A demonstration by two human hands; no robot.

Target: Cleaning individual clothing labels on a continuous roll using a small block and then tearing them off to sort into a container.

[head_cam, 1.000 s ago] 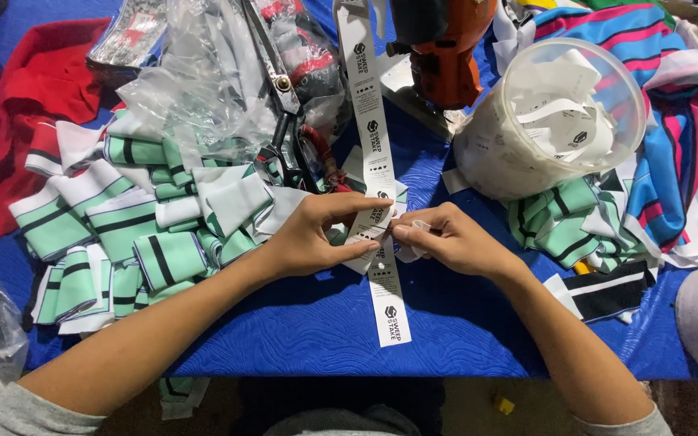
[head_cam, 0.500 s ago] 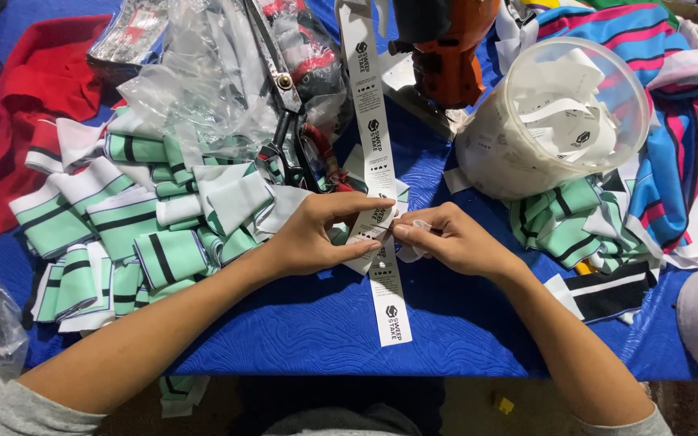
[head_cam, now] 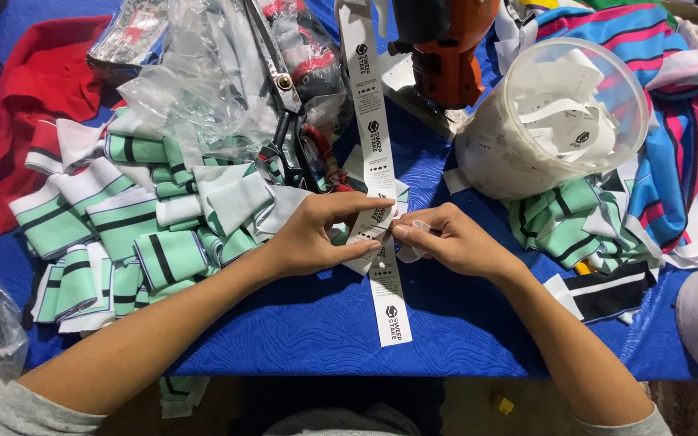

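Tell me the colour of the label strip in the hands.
White with black print, head view: label strip.

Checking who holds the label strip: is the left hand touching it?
Touching. The head view shows the left hand with its thumb and forefinger pinched on the white label strip near its fold.

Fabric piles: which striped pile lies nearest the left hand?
The green-and-white pile, touching the left hand and its forearm. The other green pile lies beyond the right hand, under the tub.

label strip (head_cam: 380, 234) slid down, longer free end
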